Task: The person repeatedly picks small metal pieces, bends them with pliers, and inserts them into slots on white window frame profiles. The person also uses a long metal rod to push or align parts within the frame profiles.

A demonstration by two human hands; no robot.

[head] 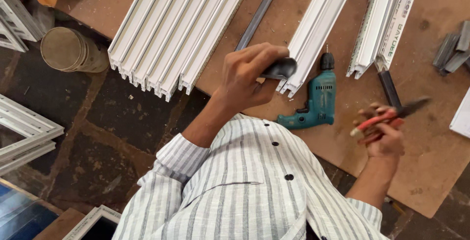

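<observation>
Dark strip [280,68] in left hand [247,73]; pliers [387,117] in right hand [387,134].

We have only one view, taken from a camera worn on the head and facing steeply down over our own chest. Our striped shirt [245,191] fills the near, lower middle of the picture, so the lens sits close above the body. Past it we look onto a brown board [431,152] that runs from the near right to the far edge, with dark stone floor [112,122] on the left. Our left hand [247,73] and right hand [384,132] lie in mid-frame, close to the lens. White window profiles [171,29] reach away to the far edge.
</observation>
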